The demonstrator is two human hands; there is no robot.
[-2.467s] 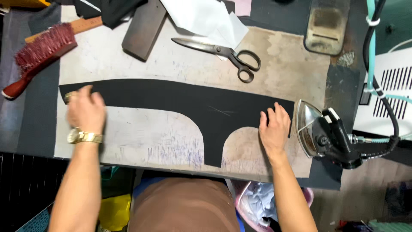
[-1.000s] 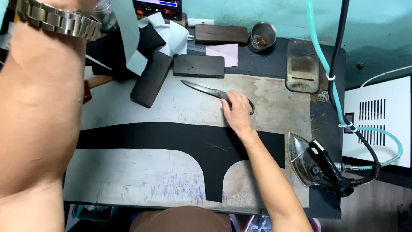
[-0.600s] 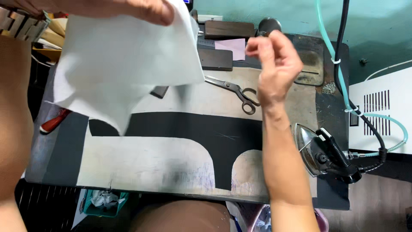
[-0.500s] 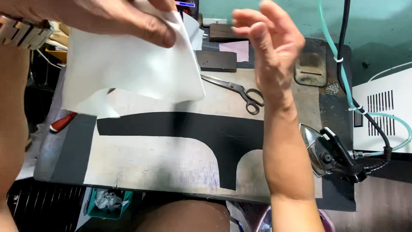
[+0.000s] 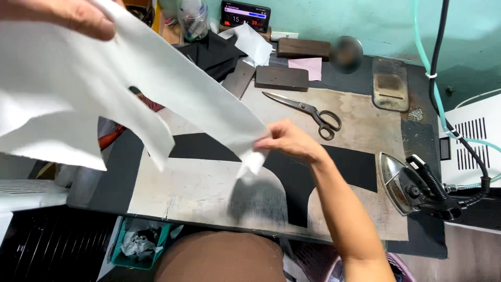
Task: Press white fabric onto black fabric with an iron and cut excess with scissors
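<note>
A large white fabric piece [image 5: 78,94] hangs in the air over the left half of the ironing table. My left hand [image 5: 68,15] grips its upper edge at the top left. My right hand [image 5: 292,143] pinches its lower right corner just above the table. Beneath it a black fabric piece [image 5: 344,164] with a curved cut-out lies flat on the stained pressing board [image 5: 209,188]; the white piece hides its left part.
Scissors [image 5: 310,110] lie on the board behind my right hand. A steam iron [image 5: 412,183] rests on its side at the right edge, with hoses and a white box [image 5: 472,143] beyond. Dark blocks [image 5: 282,78], a red-handled brush [image 5: 112,137] and clutter line the back.
My left hand fetched the white fabric from the back and lifted it over the table. My right hand left the black piece, rose, then caught the white piece's lower corner.
</note>
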